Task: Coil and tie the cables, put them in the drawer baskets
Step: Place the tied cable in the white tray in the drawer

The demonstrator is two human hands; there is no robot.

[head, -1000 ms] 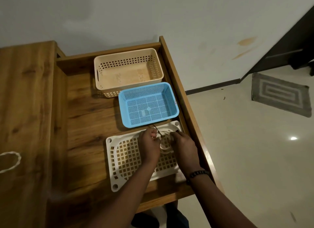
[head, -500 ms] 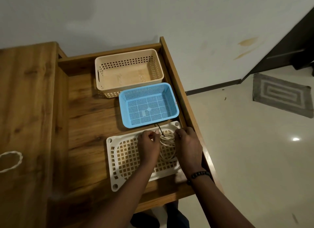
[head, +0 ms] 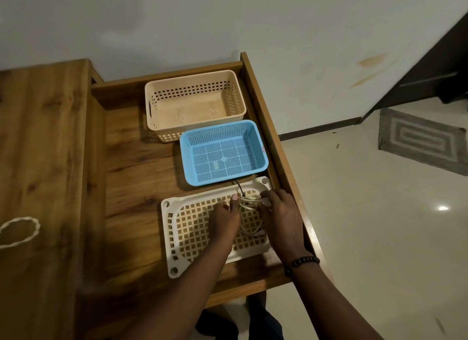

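A coiled white cable (head: pixel 249 214) lies in the white lattice basket (head: pixel 187 228) at the near end of the open wooden drawer (head: pixel 136 177). My left hand (head: pixel 225 217) and my right hand (head: pixel 281 215) both pinch the coil's far end, where a thin dark tie (head: pixel 238 186) sticks out toward the blue basket (head: pixel 224 153). A beige basket (head: pixel 193 104) stands behind the blue one; both hold nothing. Another white cable loop (head: pixel 19 231) lies on the desk top at the far left.
The desk top (head: pixel 38 150) runs along the drawer's left side. The drawer's right wall (head: pixel 268 127) borders a pale tiled floor with a grey mat (head: pixel 421 139) and a dark door frame at the right.
Both hands have lowered the coil into the white basket and spread slightly apart along its far end. The dark tie now points toward the blue basket.
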